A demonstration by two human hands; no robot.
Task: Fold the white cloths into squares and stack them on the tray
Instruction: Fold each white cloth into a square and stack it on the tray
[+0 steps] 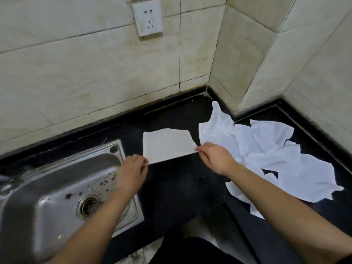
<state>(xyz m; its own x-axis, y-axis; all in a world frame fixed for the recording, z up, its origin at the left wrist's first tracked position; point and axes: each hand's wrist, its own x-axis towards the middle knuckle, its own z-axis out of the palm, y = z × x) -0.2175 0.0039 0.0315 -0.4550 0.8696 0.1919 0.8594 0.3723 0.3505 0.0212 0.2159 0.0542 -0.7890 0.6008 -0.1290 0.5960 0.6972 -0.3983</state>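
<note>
Both hands pinch one white cloth (167, 144) by its near corners, the left hand (132, 171) beside the sink (57, 187), the right hand (217, 158) next to a loose cloth pile (266, 155) on the black counter (177, 187).

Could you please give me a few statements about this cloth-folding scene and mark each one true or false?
1. The left hand and the right hand each pinch a near corner of one white cloth. True.
2. The pile of loose cloths lies in the sink. False: it lies on the black counter, to the right of the held cloth.
3. A plug sits in the wall socket. False: nothing is plugged into it.
4. The sink is on the left-hand side of the held cloth. True.
</note>
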